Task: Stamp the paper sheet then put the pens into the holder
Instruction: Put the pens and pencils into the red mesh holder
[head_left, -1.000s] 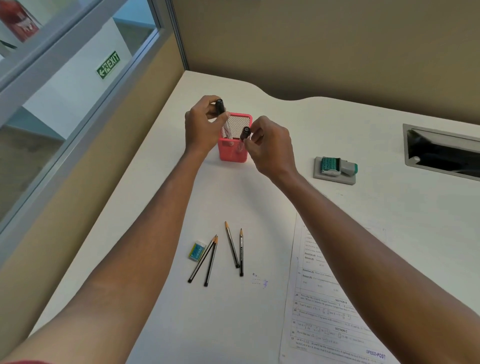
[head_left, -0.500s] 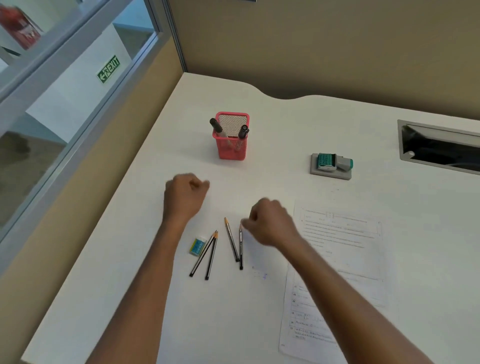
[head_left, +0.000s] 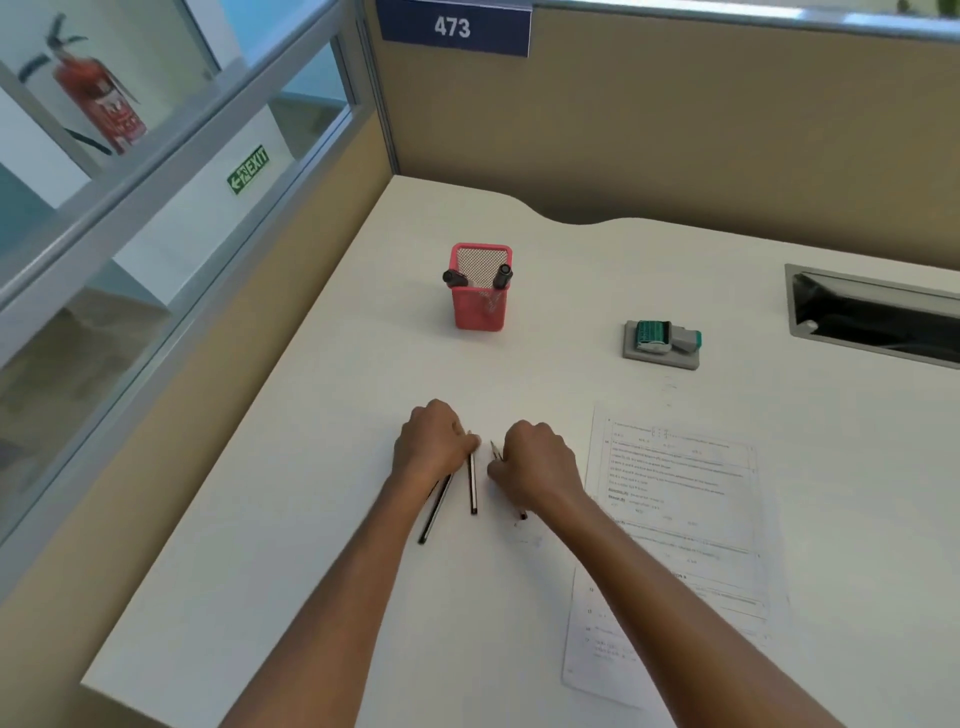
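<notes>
- At the centre of the frame the right hand (head_left: 540, 467) has its fingers curled round one pencil (head_left: 494, 450), whose tip pokes out above the knuckles.
- The left hand (head_left: 434, 441) has its fingers curled over the tops of the other pencils (head_left: 472, 486); I cannot tell whether it grips them.
- The red mesh holder (head_left: 479, 306) stands higher in the frame, well apart from the hands, with two black-capped pens (head_left: 502, 275) inside.
- The paper sheet (head_left: 675, 519) lies at the right of the table (head_left: 311, 519), and the stamp (head_left: 662, 338) sits above it.

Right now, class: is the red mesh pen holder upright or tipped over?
Upright. The red mesh pen holder stands on its base on the desk, mouth upward, with two black-capped pens leaning out of its front corners.
</notes>
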